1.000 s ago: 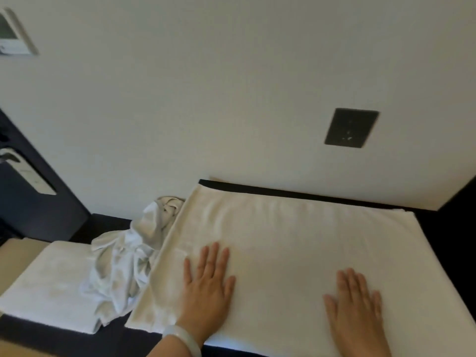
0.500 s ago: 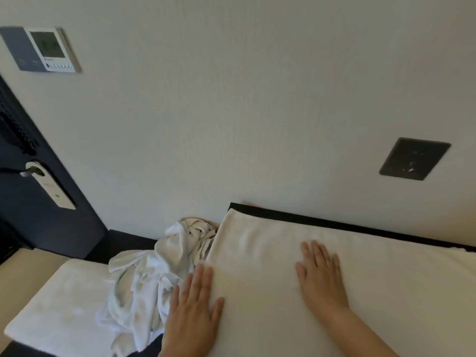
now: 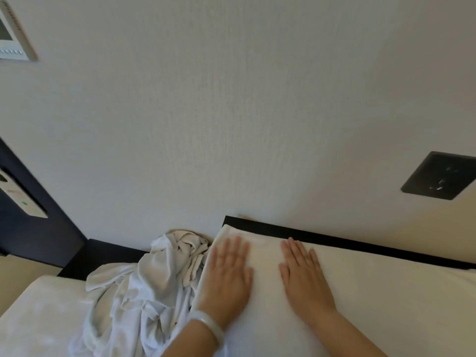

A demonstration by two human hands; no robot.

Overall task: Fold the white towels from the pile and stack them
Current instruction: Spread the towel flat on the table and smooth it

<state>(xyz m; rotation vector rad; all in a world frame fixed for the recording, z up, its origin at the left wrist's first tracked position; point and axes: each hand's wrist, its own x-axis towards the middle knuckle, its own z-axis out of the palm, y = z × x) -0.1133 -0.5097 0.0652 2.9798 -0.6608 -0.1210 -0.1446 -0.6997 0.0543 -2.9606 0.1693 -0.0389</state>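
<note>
My left hand and right hand press flat, fingers straight, smoothing the towel; next, I reckon, I must pinch an edge to fold it.

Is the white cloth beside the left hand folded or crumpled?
Crumpled: the white cloth lies in a loose, wrinkled heap beside the flat towel under the left hand and right hand.
</note>
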